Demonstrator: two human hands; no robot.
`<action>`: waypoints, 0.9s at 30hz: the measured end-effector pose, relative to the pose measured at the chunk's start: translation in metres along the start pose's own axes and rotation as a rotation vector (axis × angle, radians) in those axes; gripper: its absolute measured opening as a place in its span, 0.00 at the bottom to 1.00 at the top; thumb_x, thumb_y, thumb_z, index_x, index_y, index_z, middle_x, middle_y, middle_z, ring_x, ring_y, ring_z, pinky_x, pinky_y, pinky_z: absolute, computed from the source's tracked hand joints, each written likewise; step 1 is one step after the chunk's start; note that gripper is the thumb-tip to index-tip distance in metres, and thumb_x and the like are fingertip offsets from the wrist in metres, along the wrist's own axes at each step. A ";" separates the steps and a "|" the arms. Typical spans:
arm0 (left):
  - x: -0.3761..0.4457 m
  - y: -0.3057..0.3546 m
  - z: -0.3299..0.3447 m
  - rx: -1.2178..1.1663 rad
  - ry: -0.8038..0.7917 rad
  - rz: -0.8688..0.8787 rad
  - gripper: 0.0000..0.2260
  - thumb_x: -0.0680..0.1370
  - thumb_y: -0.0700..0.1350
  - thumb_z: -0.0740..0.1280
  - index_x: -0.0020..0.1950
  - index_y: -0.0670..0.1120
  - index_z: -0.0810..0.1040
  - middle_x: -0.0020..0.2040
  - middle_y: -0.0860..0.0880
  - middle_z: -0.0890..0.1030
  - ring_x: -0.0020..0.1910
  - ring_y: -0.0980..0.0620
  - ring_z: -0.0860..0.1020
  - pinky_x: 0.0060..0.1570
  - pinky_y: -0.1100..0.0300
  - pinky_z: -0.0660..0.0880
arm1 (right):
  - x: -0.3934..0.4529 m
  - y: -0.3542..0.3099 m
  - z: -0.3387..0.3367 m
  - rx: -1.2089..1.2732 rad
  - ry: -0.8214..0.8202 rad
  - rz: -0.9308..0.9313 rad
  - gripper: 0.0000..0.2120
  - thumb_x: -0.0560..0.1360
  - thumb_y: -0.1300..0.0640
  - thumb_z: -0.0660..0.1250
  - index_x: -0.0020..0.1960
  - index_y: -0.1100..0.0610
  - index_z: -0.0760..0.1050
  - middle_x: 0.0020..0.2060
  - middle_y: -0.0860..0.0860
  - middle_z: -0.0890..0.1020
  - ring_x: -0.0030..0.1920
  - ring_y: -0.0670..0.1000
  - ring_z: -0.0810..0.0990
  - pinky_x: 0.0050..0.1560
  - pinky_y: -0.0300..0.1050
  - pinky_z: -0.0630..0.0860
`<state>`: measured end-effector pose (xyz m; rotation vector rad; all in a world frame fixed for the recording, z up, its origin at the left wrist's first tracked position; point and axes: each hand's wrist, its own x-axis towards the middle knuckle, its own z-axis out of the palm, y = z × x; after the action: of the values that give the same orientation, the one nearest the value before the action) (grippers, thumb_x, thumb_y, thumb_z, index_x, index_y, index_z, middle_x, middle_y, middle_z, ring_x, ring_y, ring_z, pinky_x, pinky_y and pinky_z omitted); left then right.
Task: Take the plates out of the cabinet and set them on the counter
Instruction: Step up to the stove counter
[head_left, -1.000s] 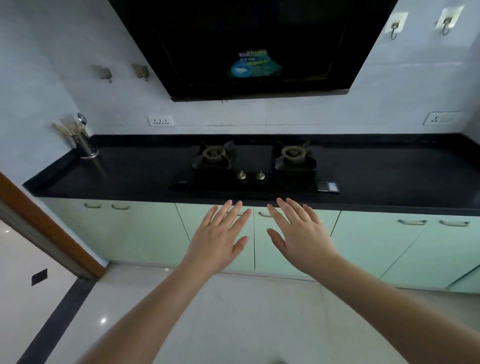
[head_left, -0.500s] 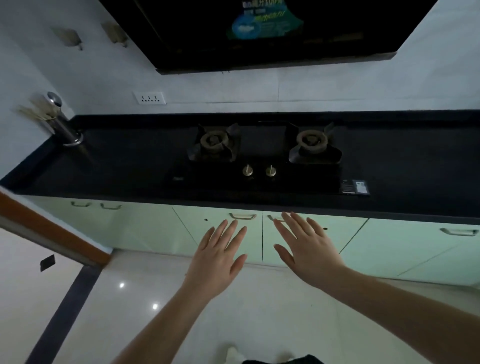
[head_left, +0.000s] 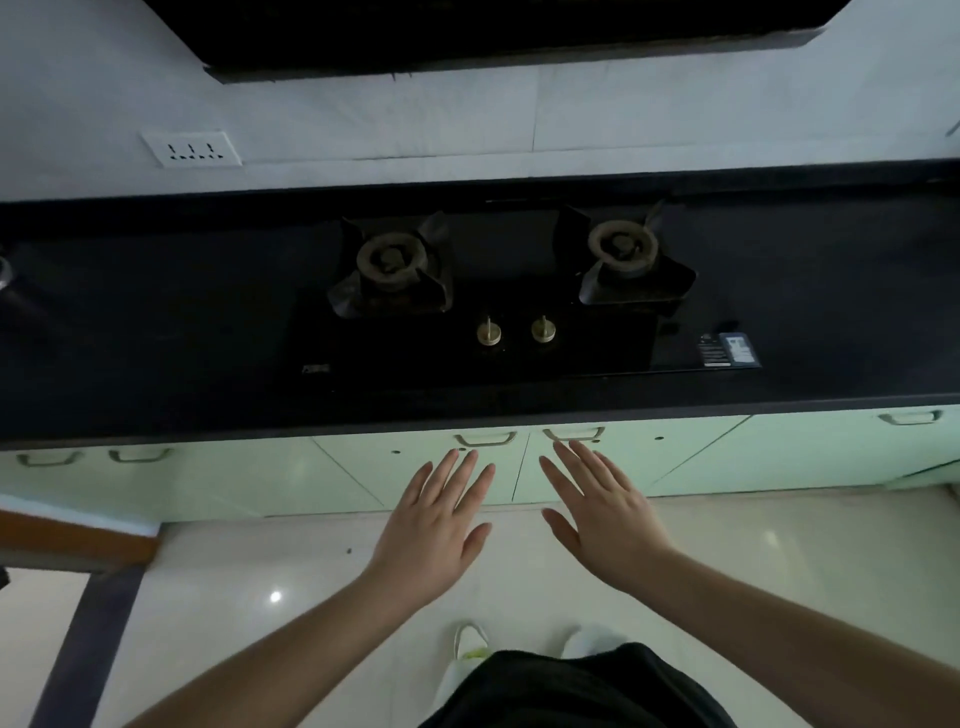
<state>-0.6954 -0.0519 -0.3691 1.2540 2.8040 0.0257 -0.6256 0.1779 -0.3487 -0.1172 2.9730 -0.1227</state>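
Note:
Pale green cabinet doors (head_left: 415, 473) run under the black counter (head_left: 156, 364), all closed. No plates are in view. My left hand (head_left: 434, 525) is stretched out flat with straight fingers, its tips just below the left centre door handle (head_left: 485, 440). Beside it my right hand (head_left: 605, 514) is also flat and spread, fingertips just under the right centre door handle (head_left: 574, 432). Both hands hold nothing, and I cannot tell whether they touch the doors.
A two-burner gas hob (head_left: 498, 301) with two brass knobs sits in the counter's middle. A black range hood (head_left: 493, 36) hangs above it. A wall socket (head_left: 192, 149) is at the back left. More handled doors (head_left: 911, 417) lie right and left. My feet stand on pale floor tiles (head_left: 260, 597).
The view has moved closer to the counter and tilted down. Both flat hands have come nearer the two centre door handles. My feet have come into view.

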 end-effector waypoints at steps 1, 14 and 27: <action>0.005 0.000 0.009 -0.014 -0.014 0.008 0.27 0.82 0.57 0.53 0.78 0.46 0.63 0.77 0.43 0.64 0.77 0.42 0.61 0.73 0.43 0.62 | 0.003 0.000 0.004 0.004 -0.016 0.010 0.29 0.80 0.42 0.49 0.73 0.57 0.68 0.73 0.56 0.69 0.74 0.56 0.64 0.72 0.55 0.57; 0.068 0.011 0.092 -0.120 -0.181 -0.147 0.27 0.81 0.55 0.54 0.77 0.42 0.65 0.77 0.42 0.64 0.77 0.42 0.60 0.73 0.45 0.61 | 0.062 0.062 0.098 0.080 -0.192 0.000 0.31 0.82 0.43 0.48 0.79 0.57 0.49 0.79 0.54 0.52 0.79 0.53 0.46 0.74 0.46 0.37; 0.134 0.005 0.148 -0.336 -0.392 -0.409 0.30 0.83 0.54 0.54 0.81 0.44 0.46 0.82 0.46 0.49 0.80 0.49 0.47 0.76 0.49 0.51 | 0.120 0.099 0.142 0.217 -0.358 0.146 0.32 0.81 0.45 0.55 0.78 0.59 0.50 0.78 0.55 0.56 0.77 0.54 0.52 0.76 0.50 0.48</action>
<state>-0.7706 0.0489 -0.5242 0.5335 2.5149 0.1958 -0.7274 0.2550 -0.5161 0.0957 2.5806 -0.3630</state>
